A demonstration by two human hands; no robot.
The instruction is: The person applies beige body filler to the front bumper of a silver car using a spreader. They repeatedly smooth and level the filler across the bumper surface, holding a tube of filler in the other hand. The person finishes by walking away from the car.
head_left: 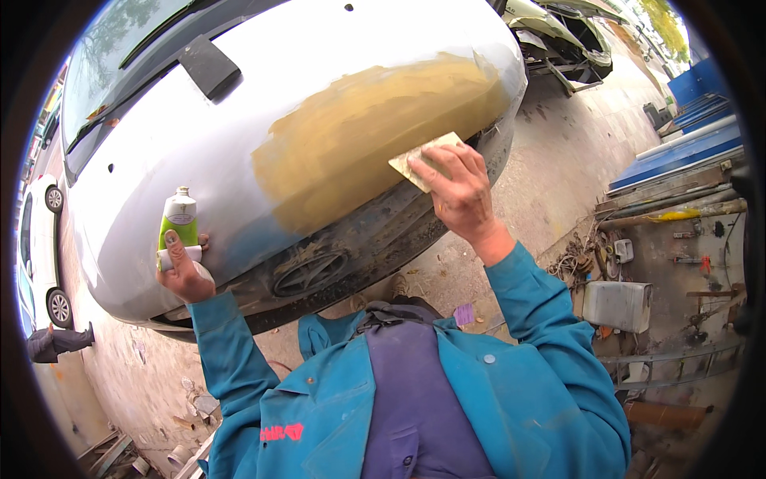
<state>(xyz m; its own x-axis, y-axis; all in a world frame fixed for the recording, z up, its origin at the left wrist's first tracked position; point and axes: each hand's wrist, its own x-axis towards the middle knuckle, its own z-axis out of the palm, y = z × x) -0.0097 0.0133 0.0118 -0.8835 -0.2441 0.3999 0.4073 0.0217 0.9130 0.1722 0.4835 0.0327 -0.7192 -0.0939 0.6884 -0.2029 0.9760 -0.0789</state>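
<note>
Right hand [461, 194] pinches a flat tan spreader [421, 159], its edge pressed on the yellowish filler patch [359, 132] of the silver car hood [239, 136]. Left hand [185, 271] is closed around a green-and-white tube [180, 223], held upright against the hood, well left of the patch.

The silver curved metal car hood [263, 104] fills the upper middle of the view. On its right half lies the broad tan patch of filler [359, 128]. The right hand [459, 195] presses a thin tan rectangular spreader card [419, 160] against the lower right edge of that patch. Left of the patch, the left hand [183, 271] holds a green and white plastic tube [179, 223] upright against the hood's lower left edge. Right of the hood, a grey boxy container [617, 305] sits on the ground.
</note>
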